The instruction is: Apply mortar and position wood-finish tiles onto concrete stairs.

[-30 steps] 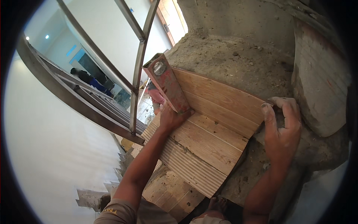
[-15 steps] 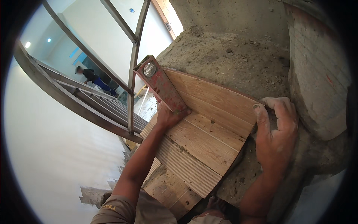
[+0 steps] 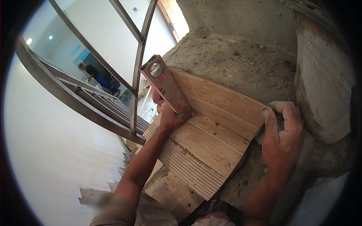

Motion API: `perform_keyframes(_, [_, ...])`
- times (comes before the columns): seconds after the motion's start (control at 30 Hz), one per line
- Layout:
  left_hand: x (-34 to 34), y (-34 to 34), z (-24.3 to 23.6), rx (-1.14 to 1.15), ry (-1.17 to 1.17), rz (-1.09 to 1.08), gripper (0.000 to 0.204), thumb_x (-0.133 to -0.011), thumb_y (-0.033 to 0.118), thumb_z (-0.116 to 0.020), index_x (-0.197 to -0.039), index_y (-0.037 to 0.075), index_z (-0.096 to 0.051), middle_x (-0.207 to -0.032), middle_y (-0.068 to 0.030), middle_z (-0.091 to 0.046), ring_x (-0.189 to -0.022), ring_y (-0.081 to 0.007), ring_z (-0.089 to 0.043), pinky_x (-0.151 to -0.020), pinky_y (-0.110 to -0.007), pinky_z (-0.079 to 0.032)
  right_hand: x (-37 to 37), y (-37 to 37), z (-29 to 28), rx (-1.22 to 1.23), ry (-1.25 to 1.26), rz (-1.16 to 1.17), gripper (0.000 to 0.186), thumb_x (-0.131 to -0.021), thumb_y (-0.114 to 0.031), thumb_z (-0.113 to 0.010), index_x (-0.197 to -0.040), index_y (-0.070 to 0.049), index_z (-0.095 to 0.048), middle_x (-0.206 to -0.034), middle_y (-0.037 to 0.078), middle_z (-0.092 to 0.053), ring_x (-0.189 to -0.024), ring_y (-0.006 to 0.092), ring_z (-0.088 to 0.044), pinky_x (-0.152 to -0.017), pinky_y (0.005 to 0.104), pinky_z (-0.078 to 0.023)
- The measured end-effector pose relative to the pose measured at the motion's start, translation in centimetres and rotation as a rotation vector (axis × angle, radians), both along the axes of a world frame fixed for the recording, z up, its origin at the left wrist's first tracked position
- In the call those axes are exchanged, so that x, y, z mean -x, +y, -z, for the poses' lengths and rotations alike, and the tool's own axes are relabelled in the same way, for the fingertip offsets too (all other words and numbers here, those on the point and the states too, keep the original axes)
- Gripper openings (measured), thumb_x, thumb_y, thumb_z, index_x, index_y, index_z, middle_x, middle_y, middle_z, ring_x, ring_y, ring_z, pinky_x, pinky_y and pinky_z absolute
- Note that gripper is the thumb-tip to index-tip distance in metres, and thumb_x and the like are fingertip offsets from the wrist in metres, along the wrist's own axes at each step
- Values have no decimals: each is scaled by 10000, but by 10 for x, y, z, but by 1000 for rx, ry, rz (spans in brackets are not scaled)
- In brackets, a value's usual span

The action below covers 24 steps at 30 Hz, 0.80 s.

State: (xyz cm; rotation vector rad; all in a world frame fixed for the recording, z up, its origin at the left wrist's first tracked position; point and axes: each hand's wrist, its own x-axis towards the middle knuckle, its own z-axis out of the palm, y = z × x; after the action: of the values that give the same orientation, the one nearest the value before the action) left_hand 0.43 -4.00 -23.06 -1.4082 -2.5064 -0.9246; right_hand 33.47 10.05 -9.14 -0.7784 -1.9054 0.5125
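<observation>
Head view: left hand (image 3: 171,116) grips the lower end of a worn red spirit level (image 3: 166,84), which lies tilted along the left edge of a wood-look stair tile (image 3: 211,128) set on rough mortar (image 3: 241,60). Right hand (image 3: 281,135) presses open-palmed, fingers spread, on the tile's right edge. Done well, the level should lie flat on the tile and the pressure stay even. No containers show here, though the rim is dark.

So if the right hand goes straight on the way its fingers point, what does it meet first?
The right hand points away from the person, across the wood-look tile corner; beyond lies rough grey mortar, probably first, though depth is unclear.
</observation>
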Motion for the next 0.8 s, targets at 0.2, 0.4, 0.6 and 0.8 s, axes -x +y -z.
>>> perform_keyframes(0.2, [8, -2, 6, -54, 4, 19, 695, -648, 345, -916, -1191, -8, -663, -1147, -182, -710, -1096, -346, -672, -978, -456, -515, 3, -3, -1, 14, 9, 0, 172, -912, -173, -669, -910, -11, -613, -883, 159, -609, -902, 382, -585, -857, 471, -438])
perform_keyframes(0.4, [0, 1, -6, 71, -102, 34, 829, -690, 521, -865, -1284, 0, -614, -1273, -235, -627, -1274, -433, -517, -1111, -538, -337, 1, -2, -2, 33, 20, 5, 166, -917, -168, -668, -908, -11, -614, -881, 156, -611, -888, 369, -589, -858, 464, -440])
perform_keyframes(0.6, [-7, -4, -4, -167, -195, -19, 816, -699, 408, -908, -1313, -18, -579, -1265, -189, -657, -1170, -348, -641, -1029, -442, -484, 3, -1, -1, -20, 31, 10, 162, -905, -167, -693, -922, -20, -626, -880, 140, -624, -882, 354, -598, -864, 450, -443])
perform_keyframes(0.8, [-35, 9, -27, -611, -225, -89, 918, -765, 299, -911, -1454, -14, -391, -1287, -186, -600, -1165, -275, -638, -976, -398, -525, 7, -1, 0, -7, 52, 30, 193, -885, -183, -741, -945, -25, -647, -882, 122, -632, -868, 325, -596, -846, 435, -451])
